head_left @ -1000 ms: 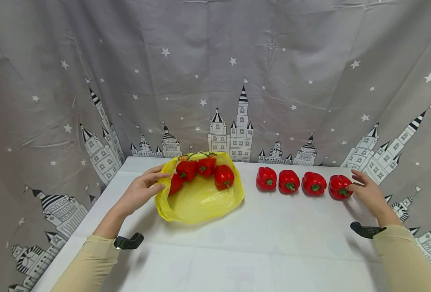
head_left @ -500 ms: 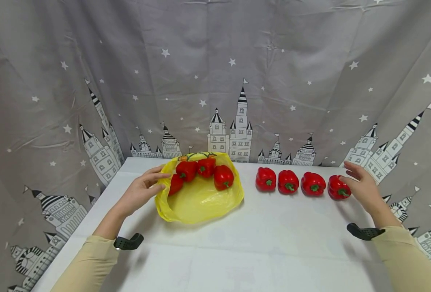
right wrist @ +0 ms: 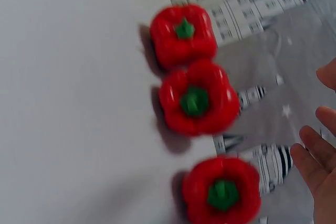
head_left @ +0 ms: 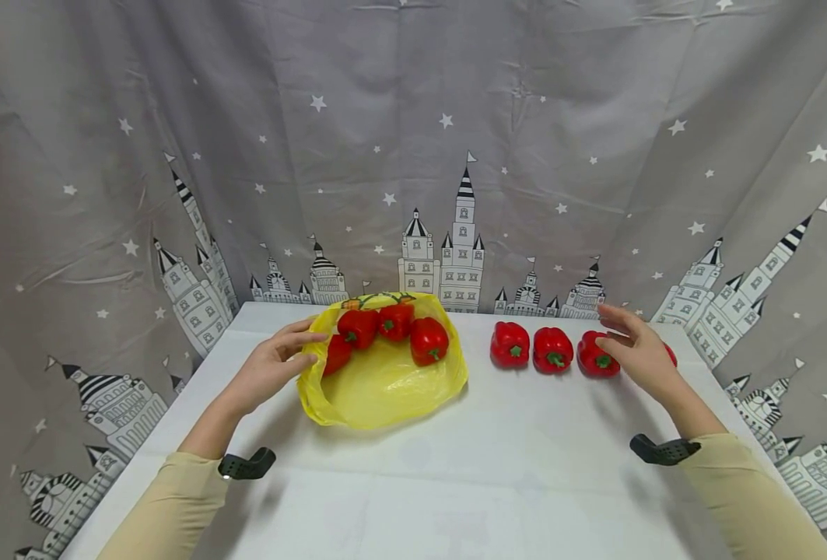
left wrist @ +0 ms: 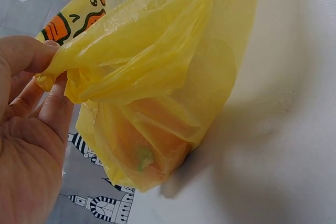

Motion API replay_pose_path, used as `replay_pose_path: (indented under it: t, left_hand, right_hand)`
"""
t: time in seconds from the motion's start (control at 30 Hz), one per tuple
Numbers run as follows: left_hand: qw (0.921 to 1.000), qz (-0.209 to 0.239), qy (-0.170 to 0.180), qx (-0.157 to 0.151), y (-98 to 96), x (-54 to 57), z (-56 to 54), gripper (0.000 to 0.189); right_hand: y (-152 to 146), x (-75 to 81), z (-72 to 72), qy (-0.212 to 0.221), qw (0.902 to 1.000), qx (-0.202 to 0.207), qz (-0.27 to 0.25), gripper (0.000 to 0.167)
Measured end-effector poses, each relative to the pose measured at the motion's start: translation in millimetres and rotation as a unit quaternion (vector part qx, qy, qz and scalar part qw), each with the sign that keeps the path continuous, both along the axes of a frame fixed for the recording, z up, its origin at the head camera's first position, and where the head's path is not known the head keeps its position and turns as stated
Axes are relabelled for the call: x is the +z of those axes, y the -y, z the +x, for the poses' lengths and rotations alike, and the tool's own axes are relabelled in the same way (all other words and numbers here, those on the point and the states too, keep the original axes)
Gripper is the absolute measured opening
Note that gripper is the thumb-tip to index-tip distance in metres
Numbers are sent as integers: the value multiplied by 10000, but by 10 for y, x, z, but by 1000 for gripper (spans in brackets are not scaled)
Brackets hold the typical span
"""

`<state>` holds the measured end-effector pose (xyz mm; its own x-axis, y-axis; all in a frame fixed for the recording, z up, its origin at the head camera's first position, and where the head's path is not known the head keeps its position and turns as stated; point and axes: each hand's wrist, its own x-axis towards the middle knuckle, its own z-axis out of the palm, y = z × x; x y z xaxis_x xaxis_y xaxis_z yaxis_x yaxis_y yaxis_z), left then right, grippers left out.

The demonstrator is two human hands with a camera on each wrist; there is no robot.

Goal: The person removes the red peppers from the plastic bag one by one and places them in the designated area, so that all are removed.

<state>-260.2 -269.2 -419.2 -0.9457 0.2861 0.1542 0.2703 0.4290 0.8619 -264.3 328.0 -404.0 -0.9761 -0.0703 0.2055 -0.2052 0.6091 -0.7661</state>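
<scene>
My left hand (head_left: 259, 375) pinches the gathered left rim of a yellow plastic bag (head_left: 374, 397), seen close in the left wrist view with the thumb and fingers on the film (left wrist: 142, 61). Several red bell peppers (head_left: 429, 342) lie inside the bag, whose mouth faces me. To the right, a row of red bell peppers stands on the white table. My right hand (head_left: 643, 359) hovers in front of the third pepper (head_left: 595, 359), fingers spread and holding nothing. It hides most of the rightmost pepper (head_left: 671, 355). In the right wrist view, the fingers (right wrist: 310, 163) are apart from the peppers (right wrist: 197, 98).
A grey curtain (head_left: 357, 140) printed with castles and stars hangs behind and beside the white table (head_left: 448, 482). The first two peppers (head_left: 509, 345) of the row stand between the bag and my right hand. Each wrist wears a black band (head_left: 247, 464).
My right hand has moved left along the row, from the rightmost pepper to the one beside it. The left hand and the bag stay in place.
</scene>
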Motion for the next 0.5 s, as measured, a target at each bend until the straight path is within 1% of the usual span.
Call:
replay_pose_path:
  t: [0.27,0.4,0.5]
  left_hand:
    - [10000,-31,44,29,-10,15,8,36]
    - [10000,-44,18,53,-9,8,7,36]
    - [10000,28,-36,34,-8,5,9,36]
  right_hand:
    - [403,-10,-20,284,9976,585,-217,65]
    - [575,-35,-22,347,9956,843,-221,66]
    - [692,-43,-21,333,9939,1025,-237,66]
